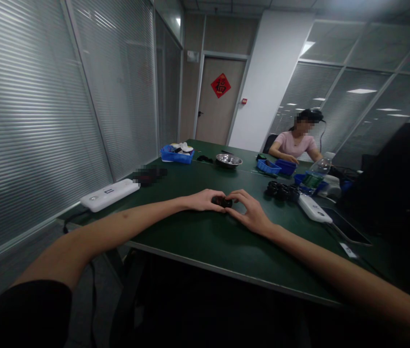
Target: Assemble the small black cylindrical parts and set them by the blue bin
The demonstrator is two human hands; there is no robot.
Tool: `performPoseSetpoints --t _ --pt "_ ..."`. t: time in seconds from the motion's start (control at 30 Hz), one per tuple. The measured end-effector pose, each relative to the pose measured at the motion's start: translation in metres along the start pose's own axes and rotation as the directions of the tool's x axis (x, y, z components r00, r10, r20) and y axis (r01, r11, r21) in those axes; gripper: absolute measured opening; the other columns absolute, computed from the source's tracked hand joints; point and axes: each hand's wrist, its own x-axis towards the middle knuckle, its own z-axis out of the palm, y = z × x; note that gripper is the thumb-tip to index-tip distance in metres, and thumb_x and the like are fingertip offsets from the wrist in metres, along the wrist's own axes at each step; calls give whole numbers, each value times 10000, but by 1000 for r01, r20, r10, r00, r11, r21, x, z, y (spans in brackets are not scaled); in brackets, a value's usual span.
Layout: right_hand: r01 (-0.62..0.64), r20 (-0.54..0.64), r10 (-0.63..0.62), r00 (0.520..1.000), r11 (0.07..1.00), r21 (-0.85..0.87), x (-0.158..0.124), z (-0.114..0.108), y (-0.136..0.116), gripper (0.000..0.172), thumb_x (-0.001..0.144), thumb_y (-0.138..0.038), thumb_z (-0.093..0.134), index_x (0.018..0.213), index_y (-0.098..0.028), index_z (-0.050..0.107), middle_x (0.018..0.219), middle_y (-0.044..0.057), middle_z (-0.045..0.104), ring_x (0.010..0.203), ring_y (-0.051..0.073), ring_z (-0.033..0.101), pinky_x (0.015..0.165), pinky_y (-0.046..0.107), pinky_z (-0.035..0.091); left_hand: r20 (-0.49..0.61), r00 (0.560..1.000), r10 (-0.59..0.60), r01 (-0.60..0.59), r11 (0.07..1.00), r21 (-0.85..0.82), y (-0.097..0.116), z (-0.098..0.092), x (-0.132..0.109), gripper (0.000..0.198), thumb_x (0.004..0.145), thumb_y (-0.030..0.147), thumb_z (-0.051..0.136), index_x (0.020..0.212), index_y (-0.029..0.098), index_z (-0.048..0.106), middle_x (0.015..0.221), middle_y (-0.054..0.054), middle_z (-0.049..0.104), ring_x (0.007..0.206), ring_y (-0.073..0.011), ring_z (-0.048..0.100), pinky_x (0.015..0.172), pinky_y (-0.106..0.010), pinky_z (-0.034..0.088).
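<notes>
On my feed both arms reach out over the green counter (197, 241) and meet at its middle. The left hand (203, 200) and the right hand (250, 212) are each drawn in narrow, fingertips pinching a small dark piece (222, 201) from opposite sides. It sits between them, resting on or just above the counter; I cannot tell which. I judge the two-sided pinch is there to steady so small a part, with the wrists laid low for support. What the piece is I cannot make out.

To the right and a little farther off lies a heap of dark parts (282, 191) that look alike, near the right hand, probably kept within easy reach. Just beside the heap a white device (314, 209) lies slantwise, and nearer right of it a flat dark slab (346, 227).

On the left edge a white power strip (110, 194) lies well apart from the hands, its cable dropping off the counter. Farther back stand a blue bin (176, 154), a metal bowl (229, 160) and blue trays (276, 166). At the far right a co-worker (295, 142) sits over those trays, hands at their own work, well apart from mine.
</notes>
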Motion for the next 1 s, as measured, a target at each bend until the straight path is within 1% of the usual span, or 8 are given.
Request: performPoseSetpoints --t 0.1,0.27,0.43,0.6,0.73,0.87,1.0 --pt "-22 -13 22 1000 999 -37 -1 1 3 233 986 -374 663 1189 -260 643 1152 102 641 1069 279 641 919 460 564 -3 1000 -7 7 1000 0 0 0 0 424 892 435 737 1208 165 650 1102 -57 668 1026 -201 624 899 -314 455" --pt "-8 -7 8 1000 999 -48 -1 -1 0 150 991 -307 642 1130 -256 662 1136 97 660 1078 284 639 940 471 549 -7 1000 -21 21 1000 24 -3 1 2 415 886 447 741 1167 155 650 1052 -50 656 989 -202 621 872 -317 458" --pt "4 -8 -4 1000 1000 -14 0 -1 -2 193 992 -273 631 1183 -251 638 1154 98 681 1100 282 639 977 491 539 -7 1000 -25 25 1000 -1 -5 1 2 404 885 440 745 1154 151 654 1040 -51 659 983 -200 622 866 -316 462" --pt "8 -14 -9 1000 1000 -25 0 -1 0 186 998 -322 645 1172 -257 643 1136 97 693 1076 288 644 941 487 550 -19 1000 -11 11 1000 4 -4 1 2 405 874 456 751 1127 152 664 1020 -42 654 967 -195 614 872 -319 451" --pt "15 -8 -15 1000 1000 -7 0 -2 0 178 1006 -291 625 1181 -262 641 1130 92 703 1069 289 647 937 490 548 -17 999 -27 27 1000 3 -1 1 2 404 876 453 751 1129 150 662 1027 -44 654 966 -194 614 870 -318 454" --pt "9 8 -9 1000 1000 16 -1 -2 0 216 1003 -255 616 1218 -259 628 1158 92 696 1087 285 643 949 487 546 -11 1000 -1 1 1000 -10 -1 1 1 422 887 458 744 1171 159 654 1067 -50 656 989 -194 615 880 -316 455" --pt "-1 -5 1 1000 1000 -3 -1 -1 1 226 986 -287 662 1208 -259 625 1167 87 687 1102 279 634 961 476 539 -2 1000 14 -14 1000 -10 -3 1 1 416 893 449 742 1169 151 653 1050 -50 655 980 -196 613 869 -316 456"
